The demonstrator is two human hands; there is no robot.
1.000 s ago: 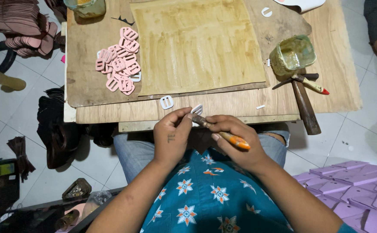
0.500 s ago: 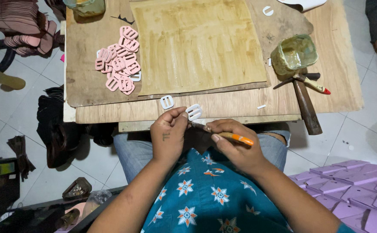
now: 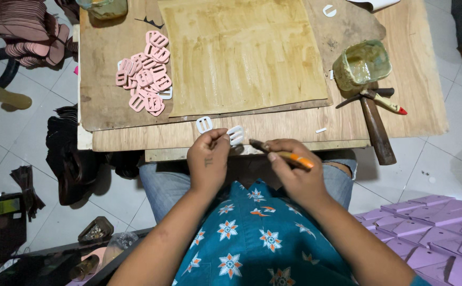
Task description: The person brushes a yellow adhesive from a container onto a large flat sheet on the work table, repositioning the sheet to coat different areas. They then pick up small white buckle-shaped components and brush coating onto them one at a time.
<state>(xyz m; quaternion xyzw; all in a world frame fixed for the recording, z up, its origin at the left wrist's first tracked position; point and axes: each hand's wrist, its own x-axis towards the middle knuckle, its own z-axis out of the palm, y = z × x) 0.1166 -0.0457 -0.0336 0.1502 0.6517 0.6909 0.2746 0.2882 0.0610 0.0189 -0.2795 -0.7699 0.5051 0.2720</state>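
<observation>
My left hand (image 3: 209, 161) pinches a small white buckle (image 3: 236, 134) at the near edge of the wooden board (image 3: 411, 100). My right hand (image 3: 294, 172) grips a brush with an orange handle (image 3: 286, 155), its dark tip pointing at the buckle and a little to its right. A second white buckle (image 3: 204, 124) lies flat on the board just left of the held one. A heap of pink buckles (image 3: 146, 79) sits further back on the left.
A tan leather sheet (image 3: 241, 53) covers the board's middle. A greenish glue tub (image 3: 361, 64), a hammer (image 3: 374, 124) and a small brush (image 3: 387, 103) lie at the right. Purple boxes (image 3: 427, 222) are stacked on the floor at right; pink soles (image 3: 22, 26) at upper left.
Both hands rose from my lap toward the board's edge. The left hand lifted the white buckle higher, and the brush tip drew slightly away from it to the right.
</observation>
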